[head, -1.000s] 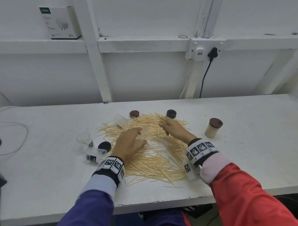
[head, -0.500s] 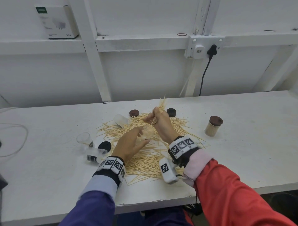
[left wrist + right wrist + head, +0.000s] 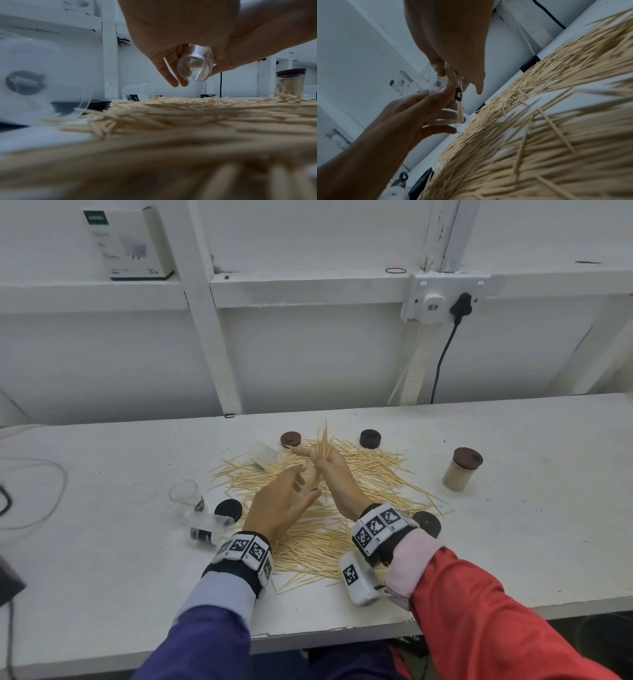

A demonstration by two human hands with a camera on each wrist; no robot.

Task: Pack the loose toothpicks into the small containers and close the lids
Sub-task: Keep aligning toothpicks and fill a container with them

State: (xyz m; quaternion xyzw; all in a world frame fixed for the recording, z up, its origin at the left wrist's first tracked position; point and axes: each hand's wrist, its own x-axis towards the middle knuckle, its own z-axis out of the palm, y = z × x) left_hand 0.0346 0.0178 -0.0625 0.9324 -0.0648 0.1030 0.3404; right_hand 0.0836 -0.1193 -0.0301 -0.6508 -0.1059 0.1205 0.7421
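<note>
Fingers (image 3: 301, 474) of our left hand (image 3: 279, 508) are curling around a clear container (image 3: 195, 66), holding it tilted above the middle of the toothpick pile (image 3: 342, 508). Our right hand (image 3: 330, 470) is pinching a bundle of toothpicks (image 3: 323, 440) upright, its lower ends going into the container's mouth, as the right wrist view shows. Both hands are touching over the pile, which is lying spread across the white surface (image 3: 513, 525).

We are seeing a filled jar (image 3: 460, 469) with a brown lid standing to the right, well apart from the pile. Two empty containers (image 3: 186, 494) are lying to the left beside a black lid (image 3: 227, 510), and another empty one (image 3: 262, 453) is lying at the pile's far left edge. A brown lid (image 3: 290, 438) and a black lid (image 3: 370, 438) are sitting at the far edge, and one more black lid (image 3: 428, 522) is resting near our right wrist.
</note>
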